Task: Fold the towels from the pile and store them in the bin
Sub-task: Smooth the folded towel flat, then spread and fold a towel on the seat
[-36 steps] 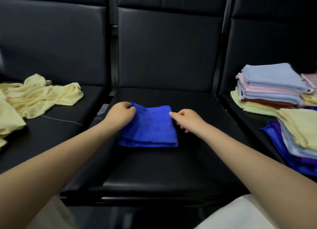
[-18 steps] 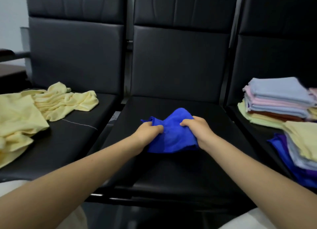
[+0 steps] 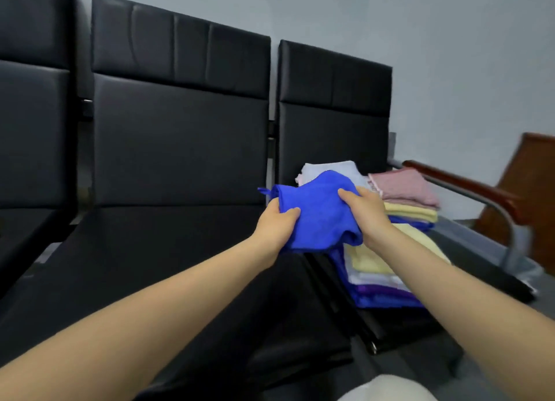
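A folded blue towel hangs in the air above the gap between the middle seat and the right seat. My left hand grips its left edge with the thumb on top. My right hand grips its right side. Just behind and below it lie stacks of folded towels on the right seat: a near stack of yellow, white, purple and blue ones, a pink and yellow stack further back, and a pale one behind the blue towel. No bin is in view.
Black padded seats stand in a row, the middle seat bare. A metal and wood armrest bounds the right seat. A brown wooden piece of furniture stands at the far right against the pale wall.
Both hands lifted the blue towel off the middle seat and carried it to the right, over the folded stacks. The view swung right, so the yellow pile on the left seat dropped out.
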Available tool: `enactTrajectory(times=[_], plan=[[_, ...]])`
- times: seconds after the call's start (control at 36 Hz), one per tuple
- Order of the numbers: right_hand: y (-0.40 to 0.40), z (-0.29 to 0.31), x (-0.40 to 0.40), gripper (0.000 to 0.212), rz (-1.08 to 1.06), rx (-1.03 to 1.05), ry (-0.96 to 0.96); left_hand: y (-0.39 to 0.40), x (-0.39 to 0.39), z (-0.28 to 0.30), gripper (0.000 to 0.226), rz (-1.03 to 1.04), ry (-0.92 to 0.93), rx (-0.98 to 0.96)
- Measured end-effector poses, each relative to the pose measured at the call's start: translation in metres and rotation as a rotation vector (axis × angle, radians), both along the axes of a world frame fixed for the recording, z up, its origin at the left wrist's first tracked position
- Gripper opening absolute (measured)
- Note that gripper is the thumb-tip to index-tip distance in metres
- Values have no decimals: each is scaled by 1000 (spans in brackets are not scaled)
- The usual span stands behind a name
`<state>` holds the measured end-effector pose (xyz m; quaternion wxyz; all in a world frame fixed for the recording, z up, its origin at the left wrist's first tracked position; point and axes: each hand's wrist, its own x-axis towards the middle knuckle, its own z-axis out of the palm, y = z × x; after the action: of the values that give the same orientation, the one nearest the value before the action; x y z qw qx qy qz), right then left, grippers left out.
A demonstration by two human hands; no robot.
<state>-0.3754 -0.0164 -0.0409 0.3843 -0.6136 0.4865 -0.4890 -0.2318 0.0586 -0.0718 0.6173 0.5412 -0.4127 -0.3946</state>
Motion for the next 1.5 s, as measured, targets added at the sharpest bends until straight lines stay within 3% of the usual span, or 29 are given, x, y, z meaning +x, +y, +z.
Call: enactTrajectory(times=[0.19,0.31,0.36,0.39,0.44,0.5,0.56,0.67,0.83,0.92,1.08,1.14,1.33,1.5], plan=[[-38,17,-102,22,-243,-125,299,-45,-82,6,25,-228,-82,0],[-58,-16,-159,45,-312,88,851,-50,-97,-14,13,-356,-247,200],[-56,-28,-168,53,-330,140,1001,-50,-93,-25,13,-370,-297,251],[-50,-29,-165,53,-368,86,1053,-48,-88,-29,4,-368,-309,258],[-40,-27,-153,50,-474,-131,1119,-46,-72,-35,20,-343,-296,247],[-32,-19,-134,40,-480,-387,1035,-40,-49,-37,29,-309,-308,241],[-29,-8,-107,32,-401,-474,830,-28,-19,-39,27,-265,-322,239],[-19,6,-35,19,-172,-371,535,8,50,-38,20,-132,-437,230],[4,-16,120,11,194,-231,371,82,179,-35,16,236,-451,225],[26,-36,189,16,367,-113,350,115,232,-40,18,406,-475,294],[99,-78,321,17,704,54,400,196,324,-37,27,694,-856,414],[122,-88,356,20,799,53,411,224,350,-36,29,790,-888,437],[181,-103,452,9,954,-74,387,301,424,-52,32,1026,-841,580],[207,-107,521,51,929,-358,563,327,445,-78,60,985,-842,881]])
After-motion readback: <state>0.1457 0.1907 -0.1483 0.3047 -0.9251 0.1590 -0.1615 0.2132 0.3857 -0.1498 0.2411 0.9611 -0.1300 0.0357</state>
